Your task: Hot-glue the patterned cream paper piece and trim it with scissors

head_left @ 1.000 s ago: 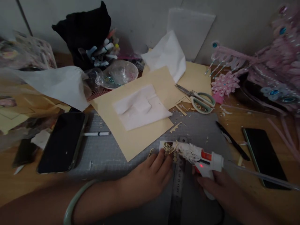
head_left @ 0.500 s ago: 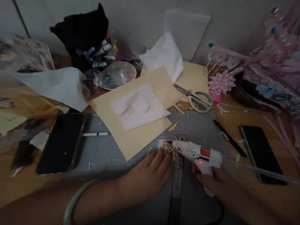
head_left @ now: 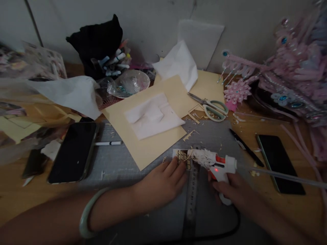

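My right hand (head_left: 233, 190) grips a white and orange hot glue gun (head_left: 217, 163) with a lit red lamp and a clear glue stick trailing to the right. Its glue-crusted nozzle points left onto a small patterned paper cutout (head_left: 182, 157). My left hand (head_left: 160, 183), a pale green bangle on the wrist, presses its fingertips on the near edge of that cutout. Both rest over a grey cutting mat (head_left: 133, 170), and a metal ruler (head_left: 191, 204) lies between my hands.
A cream sheet (head_left: 153, 143) with white tissue lies beyond the cutout. Scissors (head_left: 212, 107) and a black pen (head_left: 245, 148) lie at the right, phones at left (head_left: 74, 151) and right (head_left: 279, 163). Pink ornaments (head_left: 288, 81), a marker holder (head_left: 102, 51) and a white pen (head_left: 108, 143) surround.
The view has shifted a little; my hands, the glue gun and the cutout keep the same pose against each other.
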`<state>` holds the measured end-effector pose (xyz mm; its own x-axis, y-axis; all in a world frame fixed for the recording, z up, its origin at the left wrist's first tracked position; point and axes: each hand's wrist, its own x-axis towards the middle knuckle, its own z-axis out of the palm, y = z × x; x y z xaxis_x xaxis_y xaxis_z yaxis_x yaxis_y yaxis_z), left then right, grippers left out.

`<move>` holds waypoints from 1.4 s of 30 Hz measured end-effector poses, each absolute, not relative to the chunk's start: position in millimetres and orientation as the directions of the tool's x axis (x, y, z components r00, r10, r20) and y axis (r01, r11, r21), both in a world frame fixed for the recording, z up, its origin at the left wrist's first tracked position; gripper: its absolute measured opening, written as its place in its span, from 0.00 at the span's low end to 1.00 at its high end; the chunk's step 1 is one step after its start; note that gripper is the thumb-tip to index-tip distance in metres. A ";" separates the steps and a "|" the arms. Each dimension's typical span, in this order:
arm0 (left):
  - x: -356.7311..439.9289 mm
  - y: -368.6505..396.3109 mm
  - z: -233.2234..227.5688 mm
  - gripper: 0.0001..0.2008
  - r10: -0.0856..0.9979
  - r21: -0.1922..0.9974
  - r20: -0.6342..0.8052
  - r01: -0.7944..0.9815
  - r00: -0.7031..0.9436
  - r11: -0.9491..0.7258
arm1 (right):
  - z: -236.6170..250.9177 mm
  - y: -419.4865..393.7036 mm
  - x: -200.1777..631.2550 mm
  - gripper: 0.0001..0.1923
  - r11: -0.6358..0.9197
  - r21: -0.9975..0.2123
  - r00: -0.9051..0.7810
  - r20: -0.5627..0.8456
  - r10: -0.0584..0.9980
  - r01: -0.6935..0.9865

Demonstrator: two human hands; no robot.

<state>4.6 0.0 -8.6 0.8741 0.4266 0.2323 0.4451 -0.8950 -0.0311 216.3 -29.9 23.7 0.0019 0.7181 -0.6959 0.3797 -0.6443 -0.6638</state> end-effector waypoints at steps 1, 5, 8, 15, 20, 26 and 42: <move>5.1 0.5 -7.9 0.12 0.437 -0.015 0.231 0.453 0.869 -0.892 | 24.4 -30.2 216.8 0.09 -0.638 -0.669 -0.011 -0.694 0.720 0.381; 7.4 2.9 -3.3 0.14 0.461 0.017 0.180 0.465 0.869 -0.885 | 29.6 -31.1 216.0 0.07 -0.607 -0.693 -0.041 -0.671 0.740 0.388; 8.7 3.2 -1.1 0.15 0.450 0.004 0.148 0.455 0.881 -0.891 | 30.3 -33.3 215.0 0.07 -0.571 -0.720 -0.047 -0.636 0.770 0.395; 8.8 0.8 -0.8 0.15 0.446 -0.015 0.115 0.450 0.888 -0.893 | 25.2 -41.2 214.9 0.06 -0.523 -0.750 -0.039 -0.585 0.810 0.405; 8.0 -0.4 -2.2 0.16 0.440 -0.038 0.127 0.448 0.889 -0.893 | 25.4 -40.8 213.2 0.07 -0.533 -0.748 -0.039 -0.593 0.804 0.394; 8.4 -1.5 -1.9 0.16 0.443 -0.059 0.148 0.455 0.884 -0.888 | 24.9 -40.2 212.8 0.06 -0.553 -0.754 -0.044 -0.605 0.795 0.355; 9.0 -0.6 -4.4 0.14 0.435 -0.046 0.157 0.446 0.887 -0.894 | 19.9 -46.2 220.2 0.07 -0.517 -0.743 -0.031 -0.583 0.812 0.426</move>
